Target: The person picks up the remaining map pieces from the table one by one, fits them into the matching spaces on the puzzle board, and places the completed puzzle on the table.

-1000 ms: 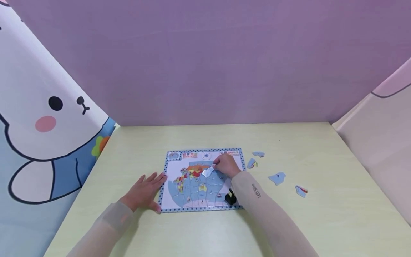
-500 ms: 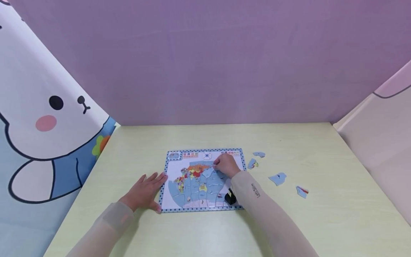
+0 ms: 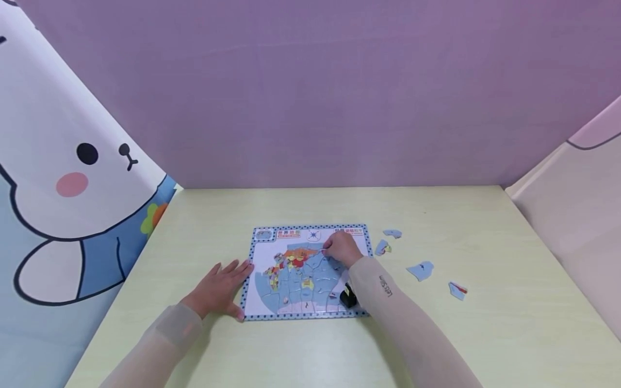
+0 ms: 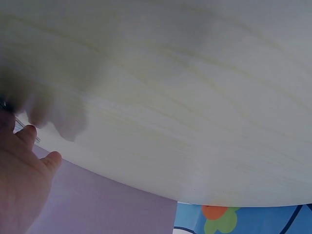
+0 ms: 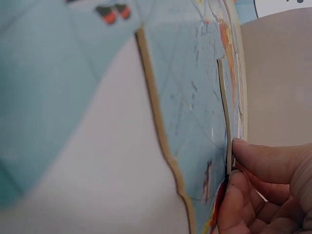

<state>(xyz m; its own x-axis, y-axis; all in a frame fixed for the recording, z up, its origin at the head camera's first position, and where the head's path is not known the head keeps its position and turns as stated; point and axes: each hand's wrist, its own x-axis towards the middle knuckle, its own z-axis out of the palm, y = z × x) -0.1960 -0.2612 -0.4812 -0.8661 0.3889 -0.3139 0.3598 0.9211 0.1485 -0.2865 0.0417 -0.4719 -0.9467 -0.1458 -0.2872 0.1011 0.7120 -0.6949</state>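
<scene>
A world map jigsaw board (image 3: 261, 258) with a dotted blue border lies flat on the table. My left hand (image 3: 215, 291) rests at its left edge, fingers spread, with fingertips on the border. Over the upper middle of the map, my right hand (image 3: 342, 249) pinches a light blue puzzle piece (image 3: 315, 261) by its edge. In the right wrist view, thumb and fingers grip this puzzle piece (image 5: 224, 107), whose cut edge stands slightly above its neighbours. Part of the board's right side is hidden by the right hand and sleeve.
Several loose map pieces lie right of the board, among them a blue piece (image 3: 420, 270) and one with a red stripe (image 3: 457, 290). A black wrist device (image 3: 347, 297) sits over the board's lower right. A purple backdrop (image 3: 339, 108) stands behind the table (image 3: 310, 355).
The piece in my right hand has tilted down flat onto the map, losing its bright glare. Both hands stay almost where they were.
</scene>
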